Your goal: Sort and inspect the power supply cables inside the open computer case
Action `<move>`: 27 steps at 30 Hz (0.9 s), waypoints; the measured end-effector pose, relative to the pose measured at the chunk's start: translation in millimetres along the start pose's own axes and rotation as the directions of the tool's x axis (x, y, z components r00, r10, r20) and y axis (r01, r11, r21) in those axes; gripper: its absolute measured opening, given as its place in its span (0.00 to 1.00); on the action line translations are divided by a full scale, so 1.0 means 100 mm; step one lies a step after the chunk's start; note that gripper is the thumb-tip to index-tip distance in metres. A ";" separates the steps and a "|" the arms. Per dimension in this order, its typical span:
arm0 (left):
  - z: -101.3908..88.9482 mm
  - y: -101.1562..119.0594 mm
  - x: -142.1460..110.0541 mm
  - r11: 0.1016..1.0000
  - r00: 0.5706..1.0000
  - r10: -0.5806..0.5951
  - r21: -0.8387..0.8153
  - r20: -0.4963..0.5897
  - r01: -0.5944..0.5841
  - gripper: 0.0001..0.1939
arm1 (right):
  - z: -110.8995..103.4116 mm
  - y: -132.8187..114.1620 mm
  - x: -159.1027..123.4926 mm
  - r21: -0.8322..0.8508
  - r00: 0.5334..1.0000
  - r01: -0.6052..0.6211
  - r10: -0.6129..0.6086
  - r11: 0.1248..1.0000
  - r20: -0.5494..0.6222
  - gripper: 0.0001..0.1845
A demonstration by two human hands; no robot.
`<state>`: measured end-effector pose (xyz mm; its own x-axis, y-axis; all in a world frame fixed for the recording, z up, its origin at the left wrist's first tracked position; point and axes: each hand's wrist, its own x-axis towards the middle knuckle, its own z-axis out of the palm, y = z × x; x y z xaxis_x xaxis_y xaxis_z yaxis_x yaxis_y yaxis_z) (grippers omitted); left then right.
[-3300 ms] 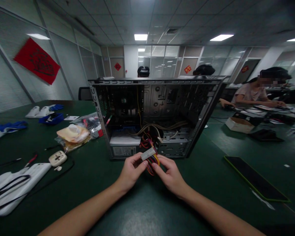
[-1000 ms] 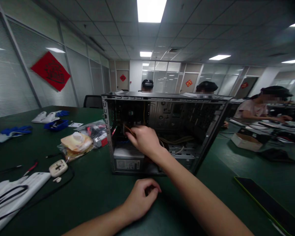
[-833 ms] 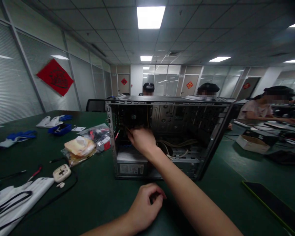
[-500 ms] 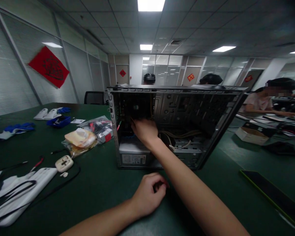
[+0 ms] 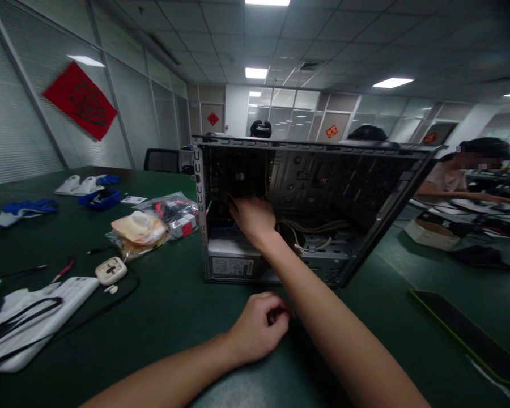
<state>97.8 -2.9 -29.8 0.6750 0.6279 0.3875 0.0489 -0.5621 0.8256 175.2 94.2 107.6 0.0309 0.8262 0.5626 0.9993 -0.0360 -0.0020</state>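
Observation:
A desktop computer case (image 5: 232,266) stands on the dark green table with its side off, its dark inside facing me. My right hand (image 5: 253,218) reaches in at the left, above the silver power supply (image 5: 227,245). Its fingers are bent together near the dark board and fan area; what they grip, if anything, is lost in shadow. Pale cables (image 5: 314,228) lie to the right of that wrist, inside the case. In front of the case my left hand (image 5: 261,327) rests on the table, fingers curled in, with no object showing in it.
On the left lie clear plastic bags (image 5: 174,215), a cream square case (image 5: 111,271), a white power strip (image 5: 38,323) with cables, a blue tray (image 5: 98,199) and gloves (image 5: 29,208). A black mat-like slab (image 5: 463,331) and an open box (image 5: 431,233) are on the right. Other people sit beyond.
The view has tilted slightly, so the case sits a little higher in it. My right hand stays inside the case, and my left hand stays curled on the table.

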 end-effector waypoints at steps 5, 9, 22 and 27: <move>0.00 0.01 0.01 0.999 1.000 0.007 -0.031 0.001 -0.007 0.11 | 0.01 -0.02 0.00 -0.011 0.999 -0.026 0.027 1.000 0.026 0.21; 0.01 0.00 0.00 0.999 1.000 -0.025 -0.042 0.005 0.025 0.12 | 0.01 -0.03 0.00 -0.013 0.998 -0.057 0.057 0.998 0.035 0.20; 0.00 0.10 0.05 0.938 0.997 -0.013 -0.345 0.079 0.039 0.17 | 0.03 -0.17 0.13 0.033 0.998 -0.042 0.040 0.999 0.043 0.15; 0.01 -0.04 0.08 0.879 0.986 -0.161 -0.447 0.050 0.166 0.14 | 0.05 -0.19 0.15 0.033 0.998 -0.051 0.049 0.998 0.032 0.16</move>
<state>104.1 3.6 -30.4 0.6943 0.6824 0.2287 -0.1738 -0.1494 0.9734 156.8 109.7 112.1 0.0808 0.8409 0.5351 0.9966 -0.0589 -0.0580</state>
